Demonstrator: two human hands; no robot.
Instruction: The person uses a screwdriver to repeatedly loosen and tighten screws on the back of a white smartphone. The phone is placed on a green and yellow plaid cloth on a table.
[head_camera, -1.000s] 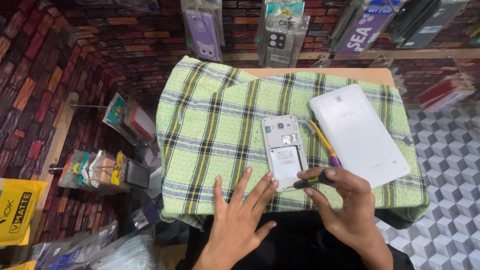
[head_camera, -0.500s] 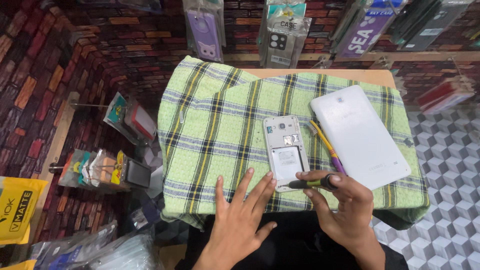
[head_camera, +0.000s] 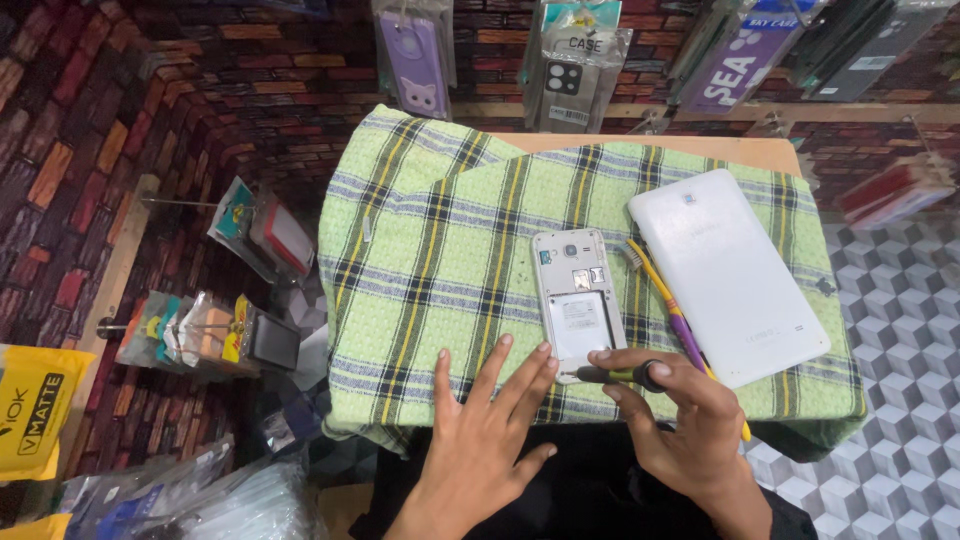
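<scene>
Right grip (head_camera: 665, 420) pinches our screwdriver (head_camera: 612, 375), tip at the phone's (head_camera: 578, 300) bottom edge; left hand (head_camera: 490, 430) flat, released, steadying it on the cloth (head_camera: 430, 240).

Brick-patterned walls (head_camera: 200, 80), cube-patterned floor (head_camera: 900, 400)

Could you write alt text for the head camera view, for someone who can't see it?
The right hand holds a small screwdriver to an opened phone on a green checked cloth; the left hand lies flat beside it, and a white tablet lies to the right.
</scene>
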